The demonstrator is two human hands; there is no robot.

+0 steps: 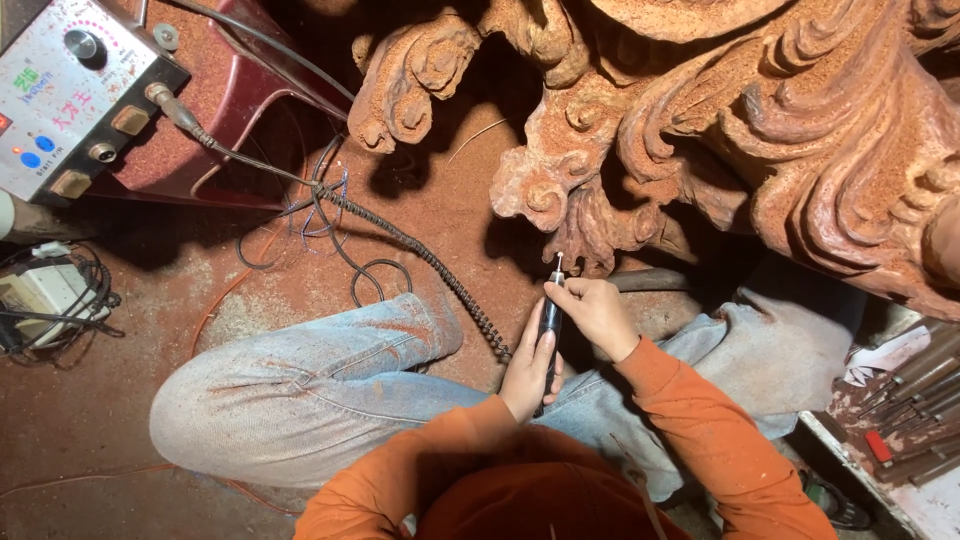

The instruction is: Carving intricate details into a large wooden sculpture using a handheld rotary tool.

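I sit cross-legged on a dusty red floor in jeans and an orange top. Both hands hold a slim dark rotary carving handpiece point(550, 322) upright. My right hand point(593, 312) pinches it near the tip, my left hand point(528, 370) wraps the lower shaft. The small burr at its tip point(559, 262) points up, just under a curled edge of a large reddish wood carving point(700, 130) with scrolls and waves. A coiled cable point(440, 270) runs from the handpiece across the floor to a silver control box point(70, 95).
The control box rests on a dark red plastic stool point(240, 110) at the upper left. A small white device with black wires point(45, 290) lies at the left edge. A tray of several chisels and burrs point(910, 400) sits at the right. Red sawdust covers the floor.
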